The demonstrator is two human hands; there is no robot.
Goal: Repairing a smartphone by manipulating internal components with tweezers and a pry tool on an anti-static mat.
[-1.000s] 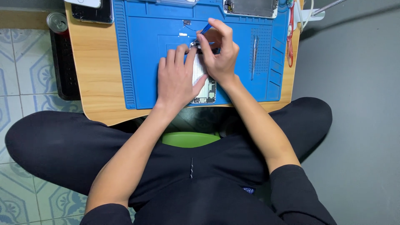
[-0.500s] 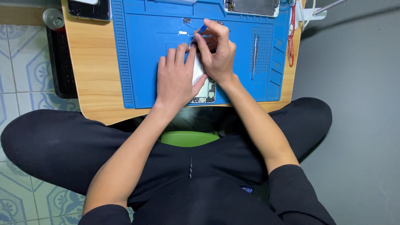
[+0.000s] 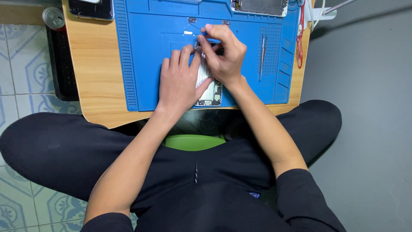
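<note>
An opened phone (image 3: 210,92) with its insides showing lies on a blue repair mat (image 3: 146,64). My left hand (image 3: 180,81) rests flat on the phone, fingers spread, thumb across its lower half, holding it down. My right hand (image 3: 225,56) is bent over the phone's far end with thumb and forefinger pinched on a small blue tool (image 3: 204,28), of which only the tip shows. Both hands hide most of the phone.
The mat covers a small wooden table (image 3: 94,77) over my lap. Metal tweezers (image 3: 262,58) and a red-handled tool (image 3: 299,38) lie at the right. Small loose parts (image 3: 189,20), a dark phone (image 3: 92,8), another opened phone (image 3: 259,6) and a can (image 3: 53,17) sit at the far side.
My right hand has moved a little towards the far end of the phone and curled down, its pinched fingertips now low on the phone. The left hand has stayed put.
</note>
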